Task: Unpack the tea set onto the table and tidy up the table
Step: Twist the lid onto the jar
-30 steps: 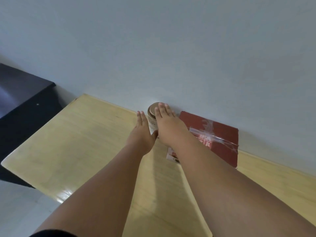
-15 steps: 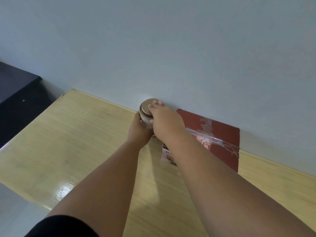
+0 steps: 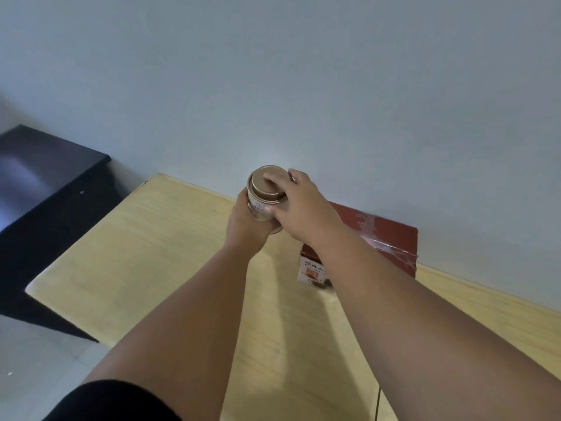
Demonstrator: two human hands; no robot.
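A round gold-lidded tin (image 3: 263, 189) is held above the far part of the wooden table (image 3: 170, 256), close to the wall. My left hand (image 3: 246, 223) cups the tin's body from the left and below. My right hand (image 3: 299, 205) grips it from the right, with fingers resting on the lid. A red box (image 3: 385, 238) sealed with clear tape lies on the table against the wall, to the right of the tin; my right forearm hides part of it.
A dark low cabinet (image 3: 39, 183) stands left of the table, beyond its left edge. The pale wall (image 3: 303, 86) runs along the table's far side. Grey floor (image 3: 36, 366) shows at the lower left.
Both hands have closed on the tin and lifted it up off the table and a little towards me; a second ago they were flat against its sides.
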